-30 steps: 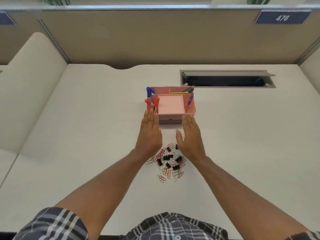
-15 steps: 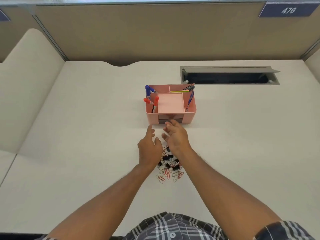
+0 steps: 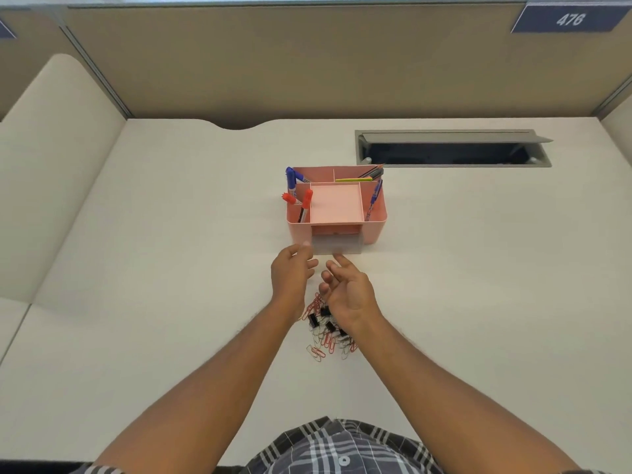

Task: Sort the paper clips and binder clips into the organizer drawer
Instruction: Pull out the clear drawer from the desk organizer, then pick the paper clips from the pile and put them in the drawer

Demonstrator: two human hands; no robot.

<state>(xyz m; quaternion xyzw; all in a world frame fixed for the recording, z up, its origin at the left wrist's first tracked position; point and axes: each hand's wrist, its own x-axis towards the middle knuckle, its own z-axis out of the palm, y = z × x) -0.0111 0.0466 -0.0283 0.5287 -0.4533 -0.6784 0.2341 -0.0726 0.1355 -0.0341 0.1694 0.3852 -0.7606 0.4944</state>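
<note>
A pink desk organizer stands mid-desk, and its translucent grey drawer is slid out toward me. A pile of red and white paper clips mixed with black binder clips lies on the desk between my wrists. My left hand hovers just in front of the drawer's left front corner, fingers apart, with its fingertips at that corner. My right hand is turned palm up just short of the drawer front, with loosely curled fingers and nothing in it. It covers part of the pile.
Red and blue markers, pencils and a blue pen stick out of the organizer's top compartments. An open cable slot is set into the desk behind it. Partition walls close off the back and sides.
The drawer has slid out of the organizer toward me. My right hand has drawn back from the drawer front and turned palm up. My left hand has moved forward to the drawer's left corner.
</note>
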